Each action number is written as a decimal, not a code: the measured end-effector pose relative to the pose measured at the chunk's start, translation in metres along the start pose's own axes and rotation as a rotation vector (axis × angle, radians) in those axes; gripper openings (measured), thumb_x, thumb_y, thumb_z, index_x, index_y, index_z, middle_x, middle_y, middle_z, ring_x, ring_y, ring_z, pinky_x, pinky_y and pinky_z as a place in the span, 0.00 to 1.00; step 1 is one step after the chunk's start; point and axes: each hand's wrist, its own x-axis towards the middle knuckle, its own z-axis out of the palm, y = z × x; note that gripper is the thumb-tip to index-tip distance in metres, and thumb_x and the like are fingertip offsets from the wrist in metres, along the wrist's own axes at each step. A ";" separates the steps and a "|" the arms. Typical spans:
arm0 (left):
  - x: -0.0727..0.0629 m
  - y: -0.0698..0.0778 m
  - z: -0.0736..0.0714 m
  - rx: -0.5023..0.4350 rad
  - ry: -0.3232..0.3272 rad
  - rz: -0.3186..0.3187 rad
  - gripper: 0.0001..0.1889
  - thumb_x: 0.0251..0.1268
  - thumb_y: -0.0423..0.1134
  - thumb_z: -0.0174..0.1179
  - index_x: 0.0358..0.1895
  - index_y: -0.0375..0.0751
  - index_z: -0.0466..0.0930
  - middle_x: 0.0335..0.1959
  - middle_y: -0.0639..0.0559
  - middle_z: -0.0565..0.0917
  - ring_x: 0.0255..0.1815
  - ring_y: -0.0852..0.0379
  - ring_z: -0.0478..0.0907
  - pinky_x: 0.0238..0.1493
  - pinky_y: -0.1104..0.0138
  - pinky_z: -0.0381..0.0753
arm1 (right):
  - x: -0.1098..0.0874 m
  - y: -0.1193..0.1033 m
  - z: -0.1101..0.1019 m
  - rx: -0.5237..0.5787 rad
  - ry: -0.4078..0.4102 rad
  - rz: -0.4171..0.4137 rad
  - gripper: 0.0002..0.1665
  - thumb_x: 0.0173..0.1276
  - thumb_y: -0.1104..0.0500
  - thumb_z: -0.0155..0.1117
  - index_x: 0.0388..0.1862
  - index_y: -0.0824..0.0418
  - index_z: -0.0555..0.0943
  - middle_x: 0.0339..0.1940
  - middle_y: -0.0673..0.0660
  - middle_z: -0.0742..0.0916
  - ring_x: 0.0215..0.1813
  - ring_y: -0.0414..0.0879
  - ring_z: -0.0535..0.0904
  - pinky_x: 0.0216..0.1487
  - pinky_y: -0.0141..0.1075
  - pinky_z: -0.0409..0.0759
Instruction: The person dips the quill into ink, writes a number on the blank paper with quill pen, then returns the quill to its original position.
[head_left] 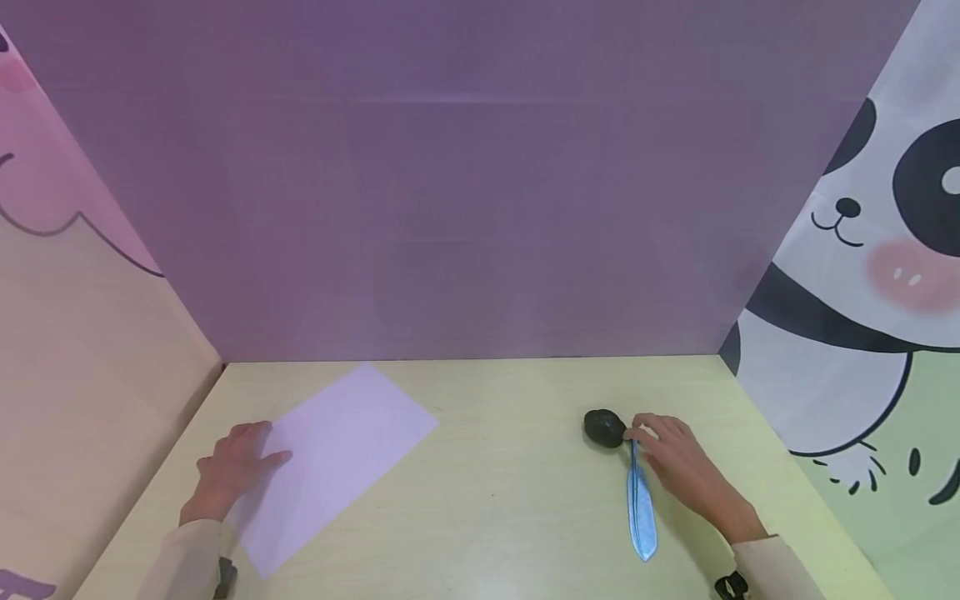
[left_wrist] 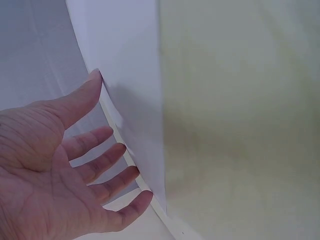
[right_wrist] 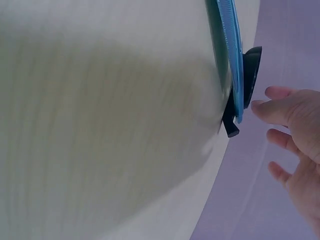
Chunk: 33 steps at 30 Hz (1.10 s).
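My left hand [head_left: 234, 468] is at the left edge of a white sheet of paper [head_left: 341, 467], its fingers spread and slightly bent. In the left wrist view the thumb tip overlaps the paper [left_wrist: 127, 65] and the fingertips line up along its edge. On the table's right side lie a black, rounded, bowl-like object [head_left: 603, 427] and a long, narrow, shiny blue piece [head_left: 641, 517]. The fingertips of my right hand [head_left: 678, 462] are right at the blue piece's far end, beside the black object. In the right wrist view its fingers are loosely bent and apart, holding nothing.
The pale wooden table [head_left: 495, 517] stands against a purple back panel [head_left: 480, 208]. A pale panel [head_left: 82, 358] closes off the left side, and a panda-printed panel [head_left: 832, 400] the right.
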 end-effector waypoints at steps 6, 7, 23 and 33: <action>-0.001 0.004 -0.004 -0.029 -0.016 -0.020 0.41 0.70 0.53 0.64 0.70 0.21 0.62 0.66 0.15 0.61 0.65 0.11 0.59 0.51 0.16 0.64 | -0.003 -0.005 -0.001 -0.072 -0.021 0.016 0.35 0.43 0.76 0.83 0.49 0.52 0.83 0.49 0.53 0.79 0.47 0.52 0.76 0.39 0.44 0.71; -0.001 0.005 -0.005 -0.037 -0.021 -0.029 0.42 0.70 0.54 0.65 0.69 0.21 0.62 0.66 0.15 0.60 0.65 0.11 0.59 0.52 0.16 0.63 | -0.004 -0.005 -0.001 -0.071 -0.023 0.014 0.36 0.43 0.77 0.83 0.49 0.52 0.82 0.48 0.53 0.78 0.45 0.51 0.75 0.38 0.41 0.69; 0.002 0.007 -0.010 -0.070 -0.061 -0.075 0.45 0.59 0.58 0.73 0.60 0.19 0.66 0.58 0.16 0.65 0.62 0.16 0.57 0.54 0.16 0.59 | -0.011 -0.005 -0.001 0.044 -0.116 0.057 0.28 0.57 0.80 0.72 0.51 0.57 0.80 0.42 0.51 0.81 0.38 0.42 0.75 0.26 0.29 0.71; 0.006 0.009 -0.011 -0.040 -0.090 -0.097 0.46 0.54 0.58 0.76 0.55 0.17 0.69 0.54 0.16 0.67 0.59 0.17 0.60 0.55 0.20 0.63 | -0.015 -0.005 0.006 0.079 -0.122 0.024 0.24 0.58 0.79 0.71 0.50 0.60 0.80 0.40 0.53 0.81 0.33 0.41 0.73 0.26 0.31 0.77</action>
